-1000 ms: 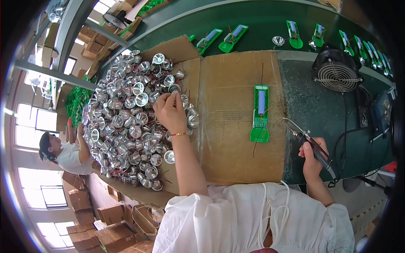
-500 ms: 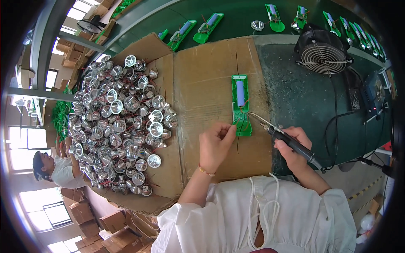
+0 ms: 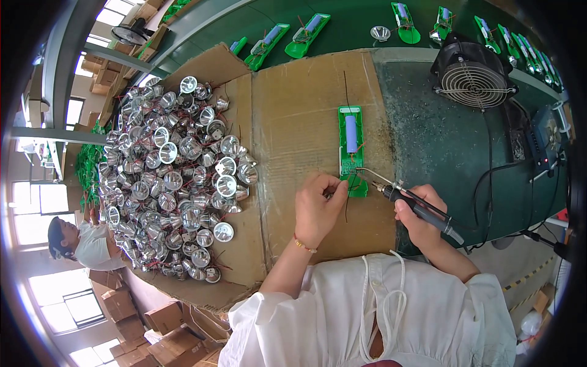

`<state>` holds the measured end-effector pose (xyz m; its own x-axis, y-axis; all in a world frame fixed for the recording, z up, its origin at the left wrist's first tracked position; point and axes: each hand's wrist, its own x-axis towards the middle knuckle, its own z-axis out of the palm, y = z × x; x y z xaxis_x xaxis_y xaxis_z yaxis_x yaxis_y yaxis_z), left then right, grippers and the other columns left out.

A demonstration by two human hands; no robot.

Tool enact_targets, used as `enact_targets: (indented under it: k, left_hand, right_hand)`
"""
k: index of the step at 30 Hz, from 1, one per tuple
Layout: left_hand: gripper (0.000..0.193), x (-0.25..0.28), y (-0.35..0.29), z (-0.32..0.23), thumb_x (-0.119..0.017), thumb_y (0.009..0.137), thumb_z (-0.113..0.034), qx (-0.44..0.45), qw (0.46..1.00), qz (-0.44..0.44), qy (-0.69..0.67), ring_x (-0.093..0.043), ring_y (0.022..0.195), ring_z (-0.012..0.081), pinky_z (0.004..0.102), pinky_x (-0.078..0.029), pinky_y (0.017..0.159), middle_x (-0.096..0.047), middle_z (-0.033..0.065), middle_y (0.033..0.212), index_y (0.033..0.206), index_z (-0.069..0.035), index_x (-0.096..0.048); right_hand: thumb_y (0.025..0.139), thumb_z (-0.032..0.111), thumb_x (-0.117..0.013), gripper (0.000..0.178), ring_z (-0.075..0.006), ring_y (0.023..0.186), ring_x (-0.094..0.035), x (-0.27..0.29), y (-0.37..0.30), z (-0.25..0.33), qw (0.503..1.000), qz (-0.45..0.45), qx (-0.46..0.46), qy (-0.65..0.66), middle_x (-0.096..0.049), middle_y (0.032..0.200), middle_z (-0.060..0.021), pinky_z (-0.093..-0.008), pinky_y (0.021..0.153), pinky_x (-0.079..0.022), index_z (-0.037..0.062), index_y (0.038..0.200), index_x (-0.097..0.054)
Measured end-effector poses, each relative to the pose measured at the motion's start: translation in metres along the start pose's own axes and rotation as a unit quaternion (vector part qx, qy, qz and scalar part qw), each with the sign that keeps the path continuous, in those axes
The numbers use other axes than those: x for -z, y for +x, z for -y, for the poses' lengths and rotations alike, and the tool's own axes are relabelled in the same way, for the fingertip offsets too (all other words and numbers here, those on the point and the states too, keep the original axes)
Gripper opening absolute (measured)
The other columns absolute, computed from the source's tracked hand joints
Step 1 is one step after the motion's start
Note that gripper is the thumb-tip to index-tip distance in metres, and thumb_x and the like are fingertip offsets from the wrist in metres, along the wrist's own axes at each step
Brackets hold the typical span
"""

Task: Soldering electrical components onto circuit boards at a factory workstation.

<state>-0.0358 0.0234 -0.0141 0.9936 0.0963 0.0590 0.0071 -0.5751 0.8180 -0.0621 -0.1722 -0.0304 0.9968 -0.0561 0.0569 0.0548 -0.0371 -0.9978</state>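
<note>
A slim green plastic housing (image 3: pixel 343 129) lies lengthwise before me on the cardboard. It holds a purple cylindrical battery cell (image 3: pixel 351 134) and, below that, a small green circuit board (image 3: pixel 348 167). One thin black wire sticks out past the far end; another runs down past the near end. My left hand (image 3: pixel 318 205) is beside the near end, thumb and fingers pinched near the board; what they grip is too small to make out. In my right hand (image 3: pixel 422 214) is a black-handled soldering iron (image 3: pixel 422 211) with a thin curved metal tube, pointed at the board's right side.
Many silver reflector cups (image 3: pixel 189 217) with red wires are heaped on cardboard (image 3: pixel 293 122) at left. A black fan (image 3: pixel 474 79) and a blue box (image 3: pixel 544 144) with cables stand right. More green housings (image 3: pixel 309 35) line the far side. A person (image 3: pixel 88 244) works at far left.
The soldering iron's tip has come slightly left and nearer, closer to the circuit board. My left hand keeps its pinch beside the housing. The whole view has shifted slightly.
</note>
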Motion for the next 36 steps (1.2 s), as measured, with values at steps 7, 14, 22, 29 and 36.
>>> enact_targets:
  k: [7,14,22,29,36]
  left_hand:
    - [0.011,0.002,0.003,-0.001,-0.064,0.075,-0.010,0.004,1.000,0.003,0.007,-0.053,0.056,0.0170,0.0274,-0.043,0.052,-0.054,0.0094,0.068,0.070,-0.001,-0.059]
    - [0.012,0.003,0.002,-0.003,-0.066,0.073,-0.011,0.027,1.000,0.011,0.008,-0.054,0.056,0.0161,0.0264,-0.043,0.052,-0.054,0.0095,0.068,0.073,-0.001,-0.060]
    - [0.016,0.006,0.006,-0.001,-0.069,0.064,-0.008,-0.229,0.963,-0.018,0.144,-0.052,0.069,0.0213,0.0309,-0.042,0.059,-0.053,0.0066,0.085,0.077,-0.006,-0.060]
    - [0.011,0.006,0.000,-0.004,-0.069,0.067,-0.008,-0.150,0.985,-0.038,0.076,-0.053,0.071,0.0226,0.0321,-0.042,0.061,-0.055,0.0080,0.080,0.072,-0.004,-0.060]
    - [0.012,-0.001,0.009,-0.005,-0.065,0.074,-0.011,0.005,0.999,-0.037,0.029,-0.056,0.061,0.0213,0.0301,-0.044,0.056,-0.056,0.0110,0.070,0.071,-0.001,-0.060]
  right_hand:
    - [0.077,0.008,-0.063,0.017,-0.0100,0.055,-0.057,0.001,-0.001,0.013,0.997,-0.034,-0.009,0.065,-0.058,0.067,-0.0081,-0.0226,0.051,-0.048,-0.0025,0.084,-0.050]
    - [0.079,0.007,-0.058,0.015,-0.0109,0.053,-0.055,0.005,0.001,0.016,0.999,-0.024,-0.018,0.039,-0.057,0.065,-0.0094,-0.0224,0.049,-0.048,-0.0018,0.085,-0.048]
    - [0.077,0.007,-0.062,0.017,-0.0104,0.058,-0.057,0.009,0.001,0.013,0.996,-0.024,-0.035,0.080,-0.058,0.069,-0.0094,-0.0226,0.051,-0.048,-0.0028,0.085,-0.050]
    - [0.078,0.006,-0.058,0.014,-0.0109,0.052,-0.054,0.008,0.000,0.015,0.997,-0.022,-0.023,0.063,-0.056,0.064,-0.0097,-0.0219,0.049,-0.047,-0.0022,0.084,-0.048]
    - [0.078,0.005,-0.058,0.013,-0.0108,0.053,-0.054,-0.004,0.004,0.006,0.999,0.012,-0.028,0.042,-0.056,0.065,-0.0100,-0.0234,0.050,-0.046,-0.0018,0.083,-0.047]
